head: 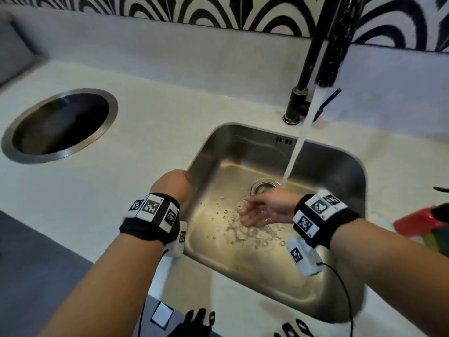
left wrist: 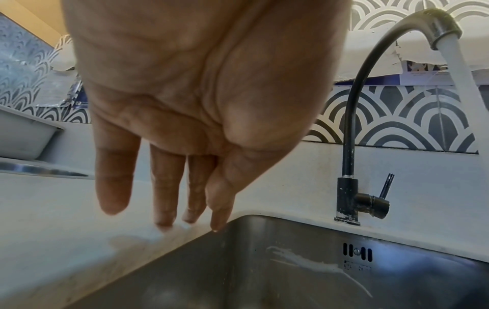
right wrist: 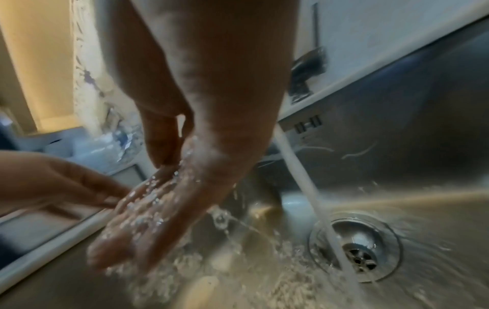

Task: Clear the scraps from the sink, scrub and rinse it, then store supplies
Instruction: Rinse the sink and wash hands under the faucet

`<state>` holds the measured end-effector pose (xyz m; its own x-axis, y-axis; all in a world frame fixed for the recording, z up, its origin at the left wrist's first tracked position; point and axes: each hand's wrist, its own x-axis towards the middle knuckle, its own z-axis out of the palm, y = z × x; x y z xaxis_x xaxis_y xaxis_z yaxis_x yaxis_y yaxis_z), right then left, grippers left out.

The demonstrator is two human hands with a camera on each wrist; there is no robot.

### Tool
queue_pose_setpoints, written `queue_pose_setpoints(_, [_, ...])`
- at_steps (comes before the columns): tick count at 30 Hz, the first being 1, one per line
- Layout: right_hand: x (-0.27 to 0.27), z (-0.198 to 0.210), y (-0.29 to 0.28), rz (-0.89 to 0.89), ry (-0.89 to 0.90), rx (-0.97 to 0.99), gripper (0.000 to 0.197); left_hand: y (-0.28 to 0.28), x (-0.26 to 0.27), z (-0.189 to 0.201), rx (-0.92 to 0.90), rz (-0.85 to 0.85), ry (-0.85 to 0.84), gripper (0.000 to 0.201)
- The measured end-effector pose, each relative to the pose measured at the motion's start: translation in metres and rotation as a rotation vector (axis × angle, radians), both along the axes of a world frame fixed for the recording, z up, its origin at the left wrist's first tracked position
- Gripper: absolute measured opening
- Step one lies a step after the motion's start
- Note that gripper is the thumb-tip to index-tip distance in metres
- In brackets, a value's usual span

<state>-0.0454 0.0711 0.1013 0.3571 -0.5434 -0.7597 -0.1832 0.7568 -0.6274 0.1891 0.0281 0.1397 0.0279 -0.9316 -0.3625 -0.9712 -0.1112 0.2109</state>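
Pale matte countertop (head: 73, 190), rectangular brushed-steel sink (head: 345, 283) set in. Right hand (head: 264, 210) flat, fingers loose, wet, low in basin. Left hand (head: 171, 184) fingers straight, tips on sink's left rim. Round steel drain (head: 263, 187). White stream (head: 295, 152) from curved black faucet (head: 306, 76) far right.

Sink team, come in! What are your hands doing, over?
Left hand open on sink rim. Right hand open, splashing water in the basin. Tap running onto drain. No scraps seen.

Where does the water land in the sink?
In the head view the water falls from the black tap onto the drain, just behind the right hand.
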Motion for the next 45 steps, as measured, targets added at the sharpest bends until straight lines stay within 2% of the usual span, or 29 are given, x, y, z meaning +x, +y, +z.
queue_pose_setpoints(5, [0.044,-0.001,0.031,0.502,0.151,0.046,0.044,0.0,0.001,-0.001,-0.004,0.003,0.02,0.045])
queue_pose_setpoints(7, [0.055,-0.006,0.041,0.625,0.183,0.071,0.046,-0.002,0.002,-0.002,-0.005,0.005,0.026,0.045])
queue_pose_setpoints(9, [0.06,-0.009,0.043,0.646,0.2,0.082,0.046,-0.003,0.003,-0.003,-0.004,0.003,0.032,0.046])
queue_pose_setpoints(11, [0.055,-0.008,0.039,0.55,0.216,0.061,0.046,-0.003,0.003,-0.003,-0.007,0.001,0.027,0.046])
queue_pose_setpoints(14, [0.032,-0.005,0.024,0.292,0.231,-0.004,0.042,-0.005,0.002,-0.003,-0.01,-0.004,0.014,0.047])
queue_pose_setpoints(19, [-0.012,-0.001,0.005,-0.214,0.134,-0.05,0.034,-0.009,-0.007,-0.004,-0.024,-0.033,-0.02,0.046])
queue_pose_setpoints(24, [-0.034,-0.009,-0.001,-0.61,-0.016,-0.047,0.029,-0.018,-0.021,-0.004,-0.024,-0.058,-0.024,0.044])
queue_pose_setpoints(28, [-0.035,-0.023,-0.002,-0.786,-0.161,0.036,0.035,-0.031,-0.03,-0.005,-0.019,-0.116,-0.033,0.04])
queue_pose_setpoints(30, [-0.031,-0.027,-0.002,-0.867,-0.216,0.072,0.032,-0.037,-0.033,-0.004,-0.021,-0.125,-0.037,0.034])
queue_pose_setpoints(33, [-0.027,-0.034,-0.001,-0.912,-0.24,0.051,0.029,-0.047,-0.034,-0.003,-0.027,-0.137,-0.045,0.031])
queue_pose_setpoints(35, [-0.025,-0.037,0.0,-0.874,-0.207,0.032,0.025,-0.053,-0.033,-0.003,-0.018,-0.151,-0.056,0.032])
queue_pose_setpoints(37, [-0.02,-0.034,-0.001,-0.738,-0.175,0.052,0.027,-0.058,-0.032,-0.003,-0.01,-0.165,-0.06,0.033])
queue_pose_setpoints(41, [0.008,-0.022,-0.001,-0.207,-0.024,0.109,0.043,-0.064,-0.03,-0.003,-0.008,-0.179,-0.044,0.037])
queue_pose_setpoints(45, [0.047,-0.029,0.006,0.246,0.066,0.229,0.045,-0.067,-0.03,-0.002,-0.003,-0.2,-0.02,0.041])
